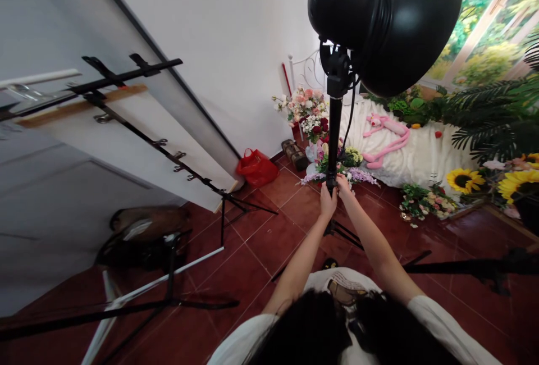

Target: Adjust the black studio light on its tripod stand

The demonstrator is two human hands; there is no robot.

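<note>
A black light stand [334, 129] rises upright in front of me, its legs spread on the tiles. On top of it sits a large black studio lamp [415, 28], its shade turned to the right and its cable [381, 11] coiled around the neck. My left hand [328, 202] is closed around the stand's pole at a joint. Beside it, slightly higher, my right hand [343, 184] grips the same joint from the right. The fingers of both hands are partly hidden by the pole and each other.
Left stand backdrop frames with black bars [143, 129] and clips. A red plastic bag [256, 167] lies by the wall. Beyond the stand are artificial flowers [309, 101] and a pink plush toy [389, 129] on white cloth [425, 157]. Sunflowers [465, 179] stand right; tripod legs [168, 300] cross the floor.
</note>
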